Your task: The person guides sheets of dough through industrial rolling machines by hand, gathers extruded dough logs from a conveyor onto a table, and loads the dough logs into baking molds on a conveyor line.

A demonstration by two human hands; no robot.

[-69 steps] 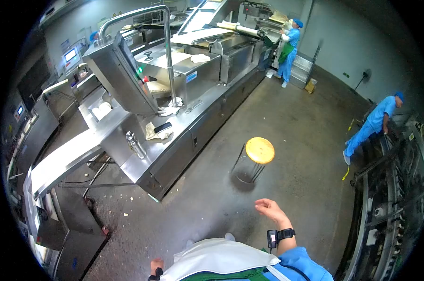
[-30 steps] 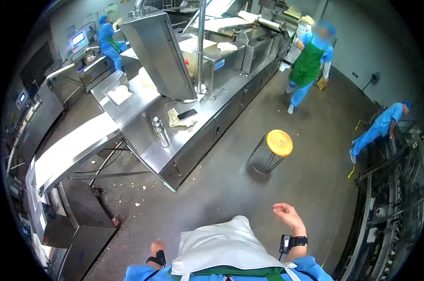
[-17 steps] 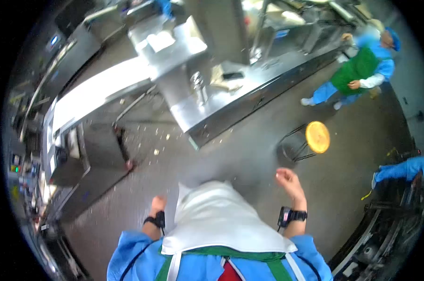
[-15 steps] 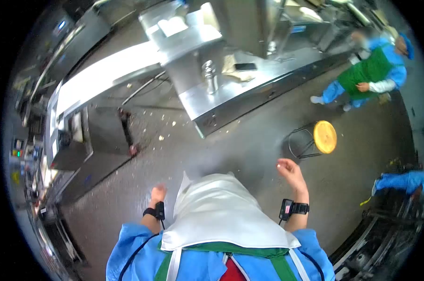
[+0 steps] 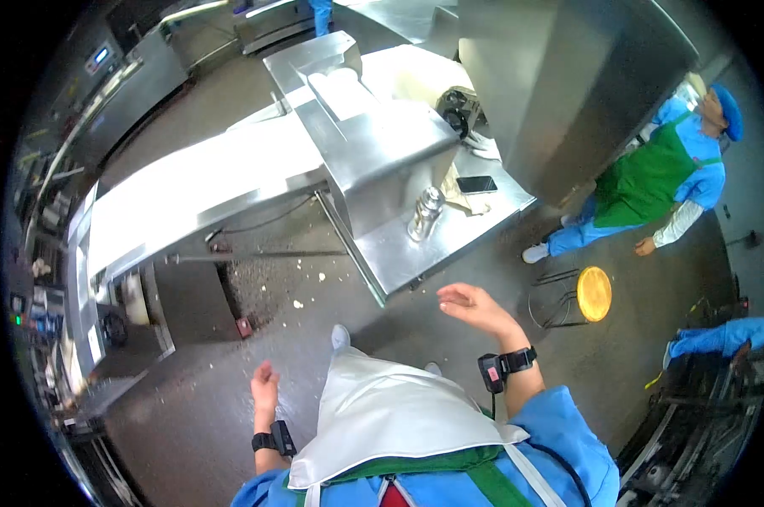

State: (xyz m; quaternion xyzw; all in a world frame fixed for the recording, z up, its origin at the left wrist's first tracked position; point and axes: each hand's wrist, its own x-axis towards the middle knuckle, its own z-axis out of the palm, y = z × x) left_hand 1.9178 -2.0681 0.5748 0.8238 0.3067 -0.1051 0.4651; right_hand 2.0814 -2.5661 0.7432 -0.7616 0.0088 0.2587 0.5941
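My left hand (image 5: pixel 264 387) hangs over the floor beside my white apron (image 5: pixel 399 401), its fingers loosely apart and nothing in them. Held forward and empty, my right hand (image 5: pixel 476 308) has its fingers stretched out. It is nearest the front corner of a steel counter (image 5: pixel 390 258), but does not appear to touch it. On that counter stand a shiny metal flask (image 5: pixel 426 213), a dark phone (image 5: pixel 477 184) and a beige cloth (image 5: pixel 458 198) partly under the phone. Each wrist wears a black strapped device.
A round stool with a yellow seat (image 5: pixel 594 294) stands to the right. Near it walks a person in a green apron (image 5: pixel 656 177); another person in blue (image 5: pixel 720 340) is at the far right. A white conveyor belt (image 5: pixel 204 190) runs left. Pale scraps (image 5: pixel 299 304) litter the floor.
I have moved closer to the steel counter, which looks larger. My right hand has come forward and inward; my left hand sits lower in view. The person in the green apron has stepped along.
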